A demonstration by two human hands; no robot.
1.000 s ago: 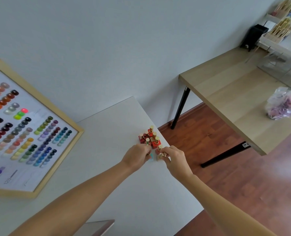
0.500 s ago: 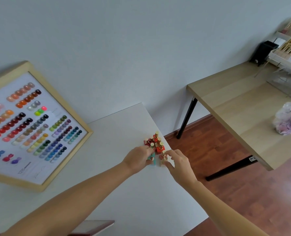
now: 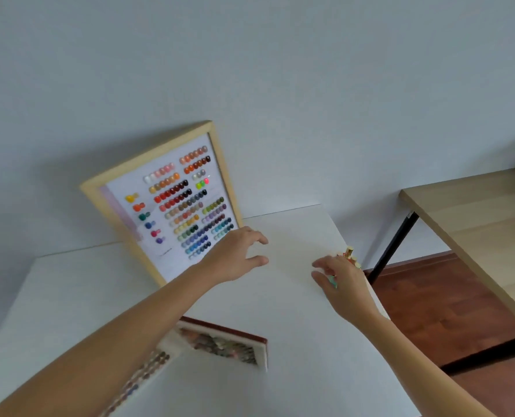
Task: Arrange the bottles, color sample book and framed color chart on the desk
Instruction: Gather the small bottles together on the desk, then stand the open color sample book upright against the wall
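Observation:
A wood-framed color chart (image 3: 172, 203) leans against the wall at the back of the white desk (image 3: 295, 341). My left hand (image 3: 235, 257) hovers open just in front of the chart's lower right corner, holding nothing. A cluster of small red bottles with gold caps (image 3: 349, 256) stands at the desk's right edge, mostly hidden behind my right hand (image 3: 340, 281). That hand's fingers are spread over the desk beside the bottles; something teal shows under it. The open color sample book (image 3: 220, 344) lies near the front, partly under my left forearm.
A wooden table (image 3: 476, 224) with black legs stands to the right across a gap of red-brown floor (image 3: 440, 305). The plain wall runs behind the desk.
My view has swung left, bringing the chart to the middle. My left hand has left the bottles and moved left toward the chart. My right hand stays by the bottles.

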